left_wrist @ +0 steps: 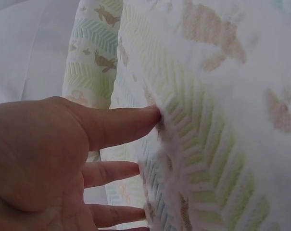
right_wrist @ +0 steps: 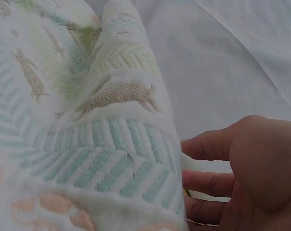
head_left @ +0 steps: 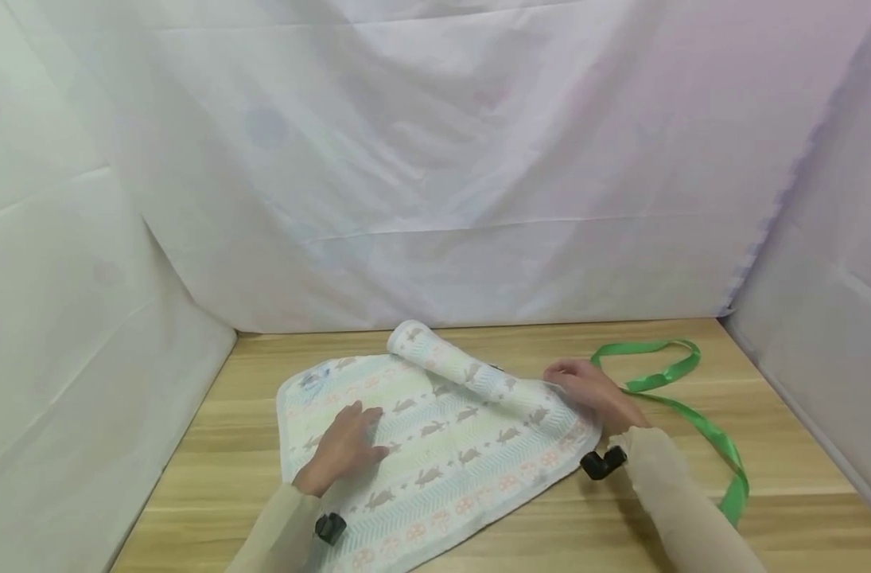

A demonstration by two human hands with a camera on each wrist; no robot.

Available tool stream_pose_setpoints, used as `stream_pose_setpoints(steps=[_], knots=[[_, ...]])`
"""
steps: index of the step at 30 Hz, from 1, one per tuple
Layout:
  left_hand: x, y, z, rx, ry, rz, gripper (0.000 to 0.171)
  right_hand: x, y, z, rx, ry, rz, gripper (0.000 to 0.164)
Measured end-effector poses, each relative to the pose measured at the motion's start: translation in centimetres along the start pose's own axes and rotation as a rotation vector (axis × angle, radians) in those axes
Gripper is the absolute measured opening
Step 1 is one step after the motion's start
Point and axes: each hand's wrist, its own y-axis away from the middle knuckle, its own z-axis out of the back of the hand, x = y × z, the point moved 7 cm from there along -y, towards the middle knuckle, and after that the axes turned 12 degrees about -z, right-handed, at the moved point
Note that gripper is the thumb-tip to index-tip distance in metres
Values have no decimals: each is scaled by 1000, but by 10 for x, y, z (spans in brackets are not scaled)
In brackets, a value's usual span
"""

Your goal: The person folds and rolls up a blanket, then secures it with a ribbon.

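Note:
A white cloth (head_left: 471, 481) with rows of brown rabbits, orange motifs and blue and green zigzag bands lies spread on the table. Its far right edge is rolled into a loose tube (head_left: 442, 356). My left hand (head_left: 345, 446) rests over the left half of the cloth, fingers spread; in the left wrist view its thumb and fingertips touch a raised fold (left_wrist: 183, 130). At the right end of the tube is my right hand (head_left: 596, 390). In the right wrist view its thumb and fingers meet the cloth's outer side (right_wrist: 131, 154), fingertips partly hidden behind it.
A green ribbon (head_left: 653, 383) lies in loose curves to the right, passing close by the right wrist. The wood-grain table (head_left: 213, 430) is bounded by white hanging fabric (head_left: 435, 270) at the back and sides. A small dark item (head_left: 495, 367) shows behind the tube.

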Motion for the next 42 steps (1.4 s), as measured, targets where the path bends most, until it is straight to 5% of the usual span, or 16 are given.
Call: stream_pose_setpoints(steps=[26,36,42], knots=[[3,-27,-6,26,60,-57,58,25,-12,5,30,108,43,48],[-1,-23,-3,47,74,-61,60,22,3,24,-4,79,273,35],[-3,-19,-3,50,89,-82,59,10,14,34,-21,23,299,33]])
